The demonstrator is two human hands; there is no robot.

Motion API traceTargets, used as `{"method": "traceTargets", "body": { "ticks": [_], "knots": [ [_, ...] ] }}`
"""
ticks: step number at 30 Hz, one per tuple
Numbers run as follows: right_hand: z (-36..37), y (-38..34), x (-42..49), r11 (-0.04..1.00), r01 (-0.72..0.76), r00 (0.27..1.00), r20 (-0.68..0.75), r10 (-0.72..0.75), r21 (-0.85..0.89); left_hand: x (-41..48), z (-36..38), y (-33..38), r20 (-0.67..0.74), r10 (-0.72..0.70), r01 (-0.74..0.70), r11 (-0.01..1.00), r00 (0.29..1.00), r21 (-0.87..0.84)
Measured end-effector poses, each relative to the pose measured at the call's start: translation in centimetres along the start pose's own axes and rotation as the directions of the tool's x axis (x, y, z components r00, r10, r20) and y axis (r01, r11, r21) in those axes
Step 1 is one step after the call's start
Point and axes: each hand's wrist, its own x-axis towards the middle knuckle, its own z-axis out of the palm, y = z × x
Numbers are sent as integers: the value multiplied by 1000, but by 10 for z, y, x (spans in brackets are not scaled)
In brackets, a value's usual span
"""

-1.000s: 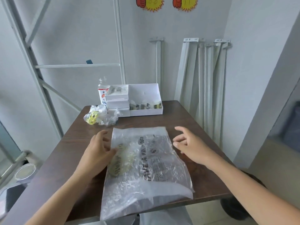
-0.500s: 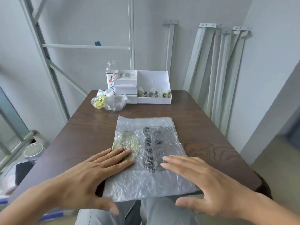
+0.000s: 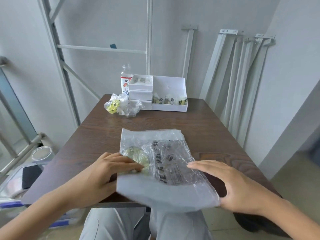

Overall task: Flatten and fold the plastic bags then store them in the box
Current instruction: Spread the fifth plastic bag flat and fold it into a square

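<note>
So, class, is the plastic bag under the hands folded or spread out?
Spread out: the plastic bag lies as one sheet on the table, print showing, left hand and right hand flat on it.

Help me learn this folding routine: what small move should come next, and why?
Probably fold the right side of the bag over leftward. It lies spread on the table, the left hand presses it down, and the right hand rests flat at its right edge.

A single wide-angle camera worn on the person's head looks forward and down from close above the near edge of the worktop [image 3: 103, 135], facing along it toward the far wall [image 3: 97, 23].
</note>
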Motion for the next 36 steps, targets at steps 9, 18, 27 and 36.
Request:
{"method": "traceTargets", "body": {
  "ticks": [9,18,27,36],
  "knots": [
    [-15,12,60,897,-212,969,-33,244,388,30,-1,-6,9,-379,311,746,926,-588],
    [6,26,124,846,-356,873,-181,453,398,46,7,-5,-111,-671,482,628,733,-611],
    [14,19,142,904,-282,917,-186,352,322,45,13,-8,-250,-700,546,691,669,-475],
    [28,14,135,929,-203,846,-423,325,309,43,17,-8,-393,-720,560,693,572,-455]
  ]
}}
